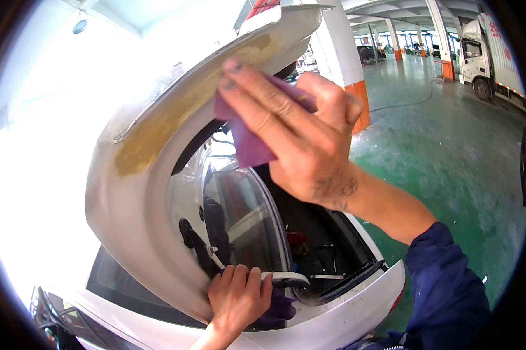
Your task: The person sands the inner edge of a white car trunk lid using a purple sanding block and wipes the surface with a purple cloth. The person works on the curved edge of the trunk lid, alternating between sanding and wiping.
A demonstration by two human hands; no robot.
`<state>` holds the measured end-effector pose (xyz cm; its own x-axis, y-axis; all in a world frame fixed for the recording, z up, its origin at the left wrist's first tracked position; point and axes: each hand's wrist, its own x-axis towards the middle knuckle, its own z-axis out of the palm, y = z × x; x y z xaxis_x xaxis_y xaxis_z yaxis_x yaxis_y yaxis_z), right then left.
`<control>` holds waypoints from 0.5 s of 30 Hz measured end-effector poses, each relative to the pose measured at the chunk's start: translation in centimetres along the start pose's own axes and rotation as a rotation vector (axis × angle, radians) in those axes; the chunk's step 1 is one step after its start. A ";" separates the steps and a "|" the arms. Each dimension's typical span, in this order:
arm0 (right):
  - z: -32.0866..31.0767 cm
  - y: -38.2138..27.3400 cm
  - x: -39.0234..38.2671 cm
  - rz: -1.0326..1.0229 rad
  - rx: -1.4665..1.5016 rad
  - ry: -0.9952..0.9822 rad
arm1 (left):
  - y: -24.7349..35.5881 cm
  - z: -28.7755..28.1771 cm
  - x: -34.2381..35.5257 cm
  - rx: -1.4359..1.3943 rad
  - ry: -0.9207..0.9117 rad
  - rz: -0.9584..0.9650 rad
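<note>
My right hand [301, 128] presses a purple sheet of sandpaper [252, 140] against the raised trunk lid [152, 233] of a white car, with two fingers stretched along it and the others bent. Beside it, the lid's outer edge carries a long yellowish filler patch [140, 149]. Low in the picture my left hand [237, 294] is closed at the lid's near lower end, beside the white hinge arm [283, 275]. A dark purple, crumpled sheet [279, 309] sticks out from under its fingers; its kind and what the palm touches are hidden.
Below the lid lies the dark open trunk [309, 239], with a red object [297, 238] inside. The white rear fender [356, 303] runs along the front. A white pillar with an orange base [359, 105] stands close behind. Farther right a white truck [487, 58] is parked on the green floor.
</note>
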<state>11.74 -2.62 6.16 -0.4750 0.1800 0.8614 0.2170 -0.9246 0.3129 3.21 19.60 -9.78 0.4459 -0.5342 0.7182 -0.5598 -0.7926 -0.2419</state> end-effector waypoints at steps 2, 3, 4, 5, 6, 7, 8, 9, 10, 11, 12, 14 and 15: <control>-0.1 -0.8 0.5 -0.005 0.014 -0.022 | 0.1 -0.1 0.0 0.010 -0.023 0.004; -0.1 -0.3 0.5 -0.032 -0.013 -0.023 | 0.2 -0.2 0.1 0.010 -0.027 0.003; -0.1 -0.1 0.6 -0.056 -0.033 -0.024 | 0.3 -0.4 0.0 0.012 -0.030 -0.005; -0.1 0.7 0.2 -0.058 -0.030 -0.036 | 0.3 -0.5 0.0 0.014 -0.032 -0.012; -0.2 1.0 0.1 -0.056 -0.041 -0.038 | 0.2 -0.4 0.0 0.015 -0.021 -0.008; -0.5 1.2 0.1 -0.055 -0.054 -0.048 | 0.1 -0.3 0.0 0.009 -0.015 -0.004; -0.8 1.2 0.3 -0.049 -0.082 -0.047 | 0.1 -0.3 -0.1 0.004 -0.008 -0.001; -0.6 0.8 0.4 -0.051 -0.059 -0.031 | 0.2 -0.3 -0.1 0.001 -0.009 -0.005; -0.4 0.7 0.4 -0.053 -0.040 -0.016 | 0.2 -0.2 0.1 -0.002 -0.011 -0.004; -0.4 0.4 0.5 -0.051 -0.022 -0.006 | 0.2 -0.2 0.2 -0.004 -0.013 -0.002; -0.1 0.0 0.6 -0.065 -0.019 0.006 | 0.3 -0.2 0.2 -0.010 -0.016 -0.002; -0.5 0.3 0.6 -0.071 -0.034 -0.029 | 0.2 -0.3 0.2 -0.011 -0.020 -0.007; -0.8 0.4 0.6 -0.069 -0.043 -0.052 | 0.2 -0.2 0.2 -0.016 -0.003 -0.004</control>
<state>10.83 -3.17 6.47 -0.4425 0.2604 0.8582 0.1482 -0.9225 0.3563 3.00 19.37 -9.53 0.4506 -0.5319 0.7169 -0.5691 -0.7899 -0.2284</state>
